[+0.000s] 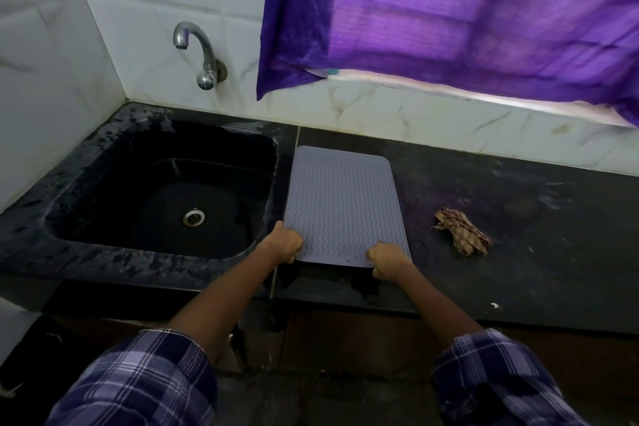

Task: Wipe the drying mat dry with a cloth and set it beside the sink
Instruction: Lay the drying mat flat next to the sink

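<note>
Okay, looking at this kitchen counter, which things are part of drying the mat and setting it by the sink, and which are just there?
Part of the job:
- grey drying mat, both near corners held, left hand, right hand
- crumpled checked cloth
- black sink
- dark counter

Just there:
- tap
- purple curtain

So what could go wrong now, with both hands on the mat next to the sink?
1. The mat lies close along the sink edge; a push from the left hand or right hand may slide it over the basin.
2. The counter looks stained, so the underside may get dirty.
3. The cloth lies apart, so leftover moisture may stay unwiped.
</note>
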